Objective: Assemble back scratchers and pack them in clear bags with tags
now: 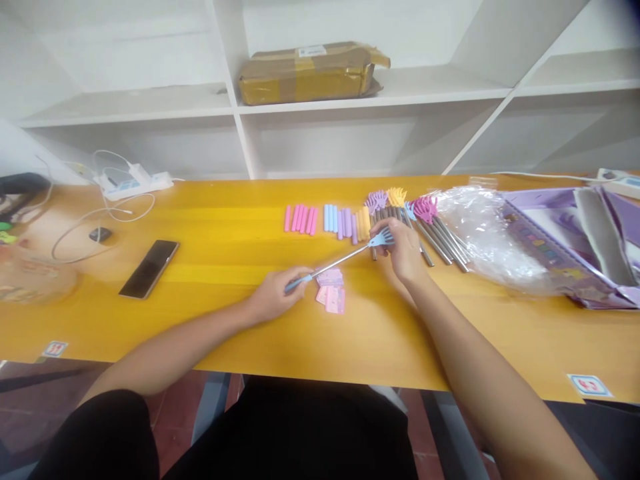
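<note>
Above the middle of the counter (240,233), one back scratcher (341,261) is spanning the space between both grips, slanting away toward the far right. The left grip (275,293) is clasping its blue handle end, while the right grip (404,250) is holding the blue claw end with thumb and fingers; how tightly either is squeezing, I cannot tell. Pink and lilac cards (334,300) are lying just beside the handle end, and whether the scratcher is touching them is not showing clearly.

Close behind the right grip, the other scratchers (447,241) are lying bunched, so a careless sweep of the wrist could be hooking their prongs and dragging the heap. Just left of them, yellow tubes (363,223), purple tubes (347,225) and blue tubes (331,217) are resting in short rows; being round, they would likely be rolling after a knock. Pink tubes (303,219), sitting farther left, are probably running less risk. A dipping handle could be scattering the loose cards, and the clear plastic wrap (493,227) could be snagging a stray claw.
</note>
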Tool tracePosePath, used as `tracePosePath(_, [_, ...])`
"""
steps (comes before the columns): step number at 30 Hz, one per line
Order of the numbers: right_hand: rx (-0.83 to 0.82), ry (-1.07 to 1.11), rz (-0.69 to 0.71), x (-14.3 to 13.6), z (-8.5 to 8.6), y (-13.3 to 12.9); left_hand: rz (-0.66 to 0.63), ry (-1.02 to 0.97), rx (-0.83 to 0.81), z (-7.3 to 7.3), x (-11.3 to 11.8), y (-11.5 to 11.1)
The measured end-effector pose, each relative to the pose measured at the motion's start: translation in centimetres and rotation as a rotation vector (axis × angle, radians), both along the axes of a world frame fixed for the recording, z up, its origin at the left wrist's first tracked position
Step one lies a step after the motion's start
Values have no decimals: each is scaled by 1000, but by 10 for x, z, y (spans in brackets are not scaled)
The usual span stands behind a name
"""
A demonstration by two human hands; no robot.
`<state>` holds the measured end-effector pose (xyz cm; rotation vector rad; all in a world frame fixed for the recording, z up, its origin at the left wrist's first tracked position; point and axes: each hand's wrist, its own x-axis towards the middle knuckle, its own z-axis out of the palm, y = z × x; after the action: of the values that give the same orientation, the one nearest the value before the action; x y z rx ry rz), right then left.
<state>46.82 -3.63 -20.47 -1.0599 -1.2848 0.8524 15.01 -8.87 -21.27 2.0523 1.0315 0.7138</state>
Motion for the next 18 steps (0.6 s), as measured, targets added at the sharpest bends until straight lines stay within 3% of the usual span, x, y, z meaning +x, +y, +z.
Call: tracePosePath(18, [14, -43, 51, -5, 3, -8, 37, -3, -15, 1, 2, -2])
